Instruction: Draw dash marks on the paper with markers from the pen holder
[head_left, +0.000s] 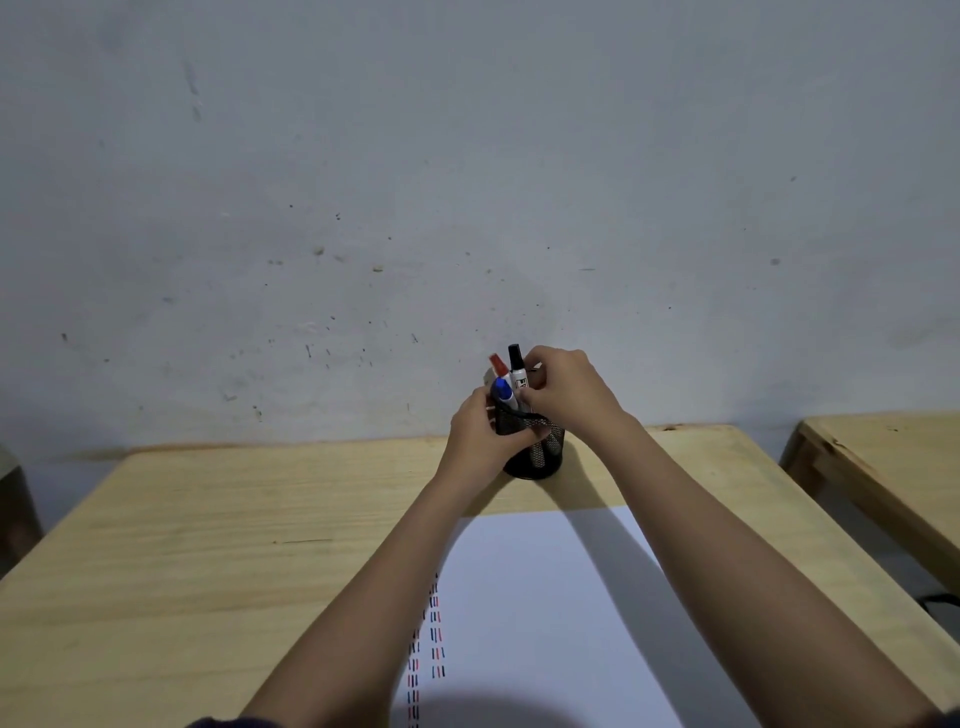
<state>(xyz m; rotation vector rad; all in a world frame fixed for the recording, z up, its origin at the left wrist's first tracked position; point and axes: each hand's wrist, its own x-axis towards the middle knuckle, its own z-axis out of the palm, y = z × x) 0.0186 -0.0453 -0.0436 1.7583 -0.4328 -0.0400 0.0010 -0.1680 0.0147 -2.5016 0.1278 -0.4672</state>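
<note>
A black mesh pen holder (540, 457) stands near the table's far edge against the wall. My left hand (480, 436) wraps around its left side. Three markers rise out of the holder: a blue-capped one (504, 392), a red-capped one (500, 365) and a black-capped one (517, 366). My right hand (569, 387) is closed around the white barrel of the black-capped marker at the holder's top. The white paper (550, 613) lies in front of me under my forearms, with columns of red, blue and black dash marks (434, 644) along its left part.
The wooden table (208, 545) runs to a grey wall (467, 182) behind the holder. A second wooden table (883, 457) stands to the right across a gap. A dark cable (940, 600) shows in that gap.
</note>
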